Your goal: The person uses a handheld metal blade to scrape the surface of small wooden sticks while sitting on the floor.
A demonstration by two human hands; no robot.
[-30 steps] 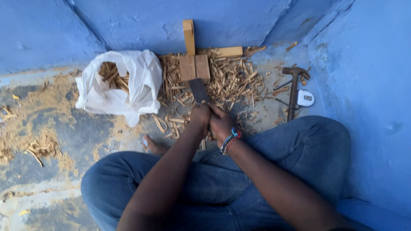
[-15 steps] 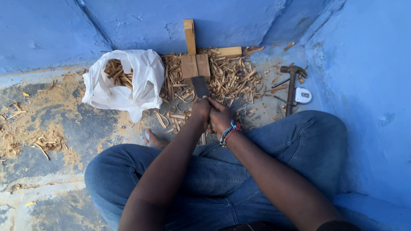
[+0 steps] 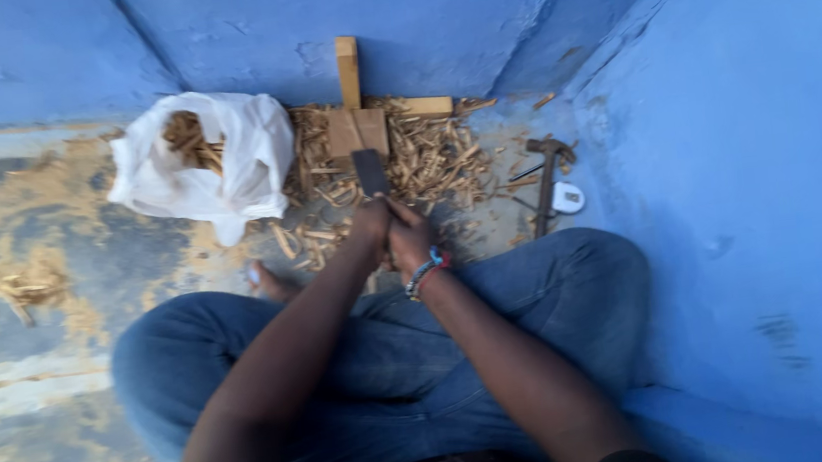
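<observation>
From my head camera, both my hands are clenched together around the handle of a flat dark blade (image 3: 370,173), left hand (image 3: 371,227) beside right hand (image 3: 410,240) (beaded bracelet at that wrist). The blade points at a small wooden block (image 3: 355,131) among wood shavings (image 3: 429,154) on the floor. A white bag (image 3: 224,169) lies left, a hammer (image 3: 544,176) right.
</observation>
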